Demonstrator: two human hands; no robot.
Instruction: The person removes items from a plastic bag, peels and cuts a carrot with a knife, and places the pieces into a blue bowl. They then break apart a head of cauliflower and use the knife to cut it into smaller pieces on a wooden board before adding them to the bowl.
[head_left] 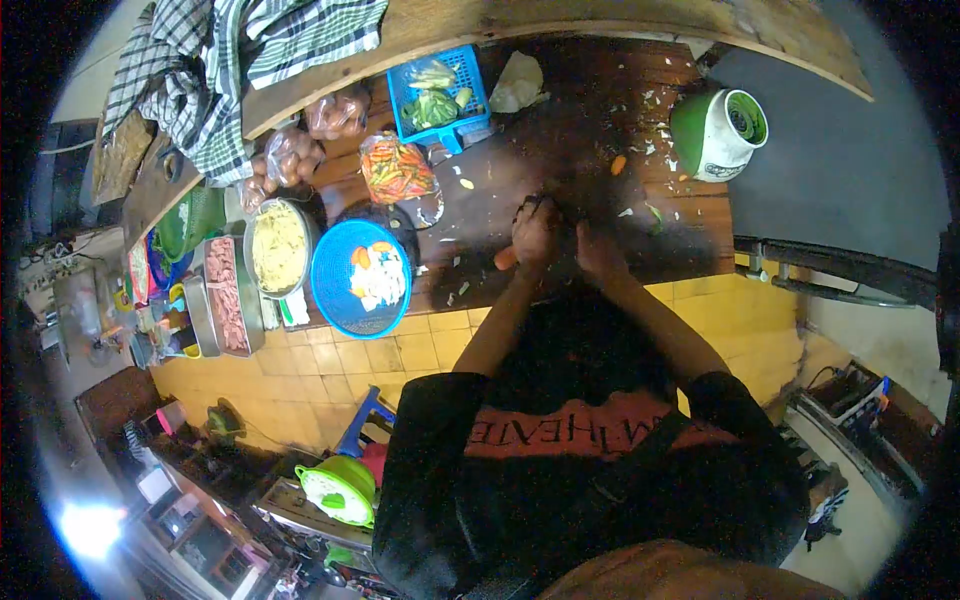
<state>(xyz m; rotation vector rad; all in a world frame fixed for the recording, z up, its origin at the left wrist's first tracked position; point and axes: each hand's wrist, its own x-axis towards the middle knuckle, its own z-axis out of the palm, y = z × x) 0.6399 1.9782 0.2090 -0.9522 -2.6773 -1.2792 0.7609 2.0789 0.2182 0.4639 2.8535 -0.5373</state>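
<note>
My left hand (537, 232) is over the dark tabletop, its fingers curled down. An orange carrot (506, 259) pokes out at the left edge of that palm, the rest hidden under the hand. Close by on the right, my right hand (598, 254) is closed with the fingers wrapped; whatever it grips is too dark and blurred to name. To the left stands a round blue basket (322, 283) with white and orange cut pieces (380, 278). Another orange piece (618, 165) lies beyond my right hand, among scattered peelings (655, 150).
Left of the basket are a bowl of yellow shreds (279, 248) and a metal tray (250, 330) of pinkish meat. Behind stand a bag of chillies (397, 168), bagged round brown items (292, 155) and a blue crate (397, 90) of greens. A green-white container (716, 140) stands far right.
</note>
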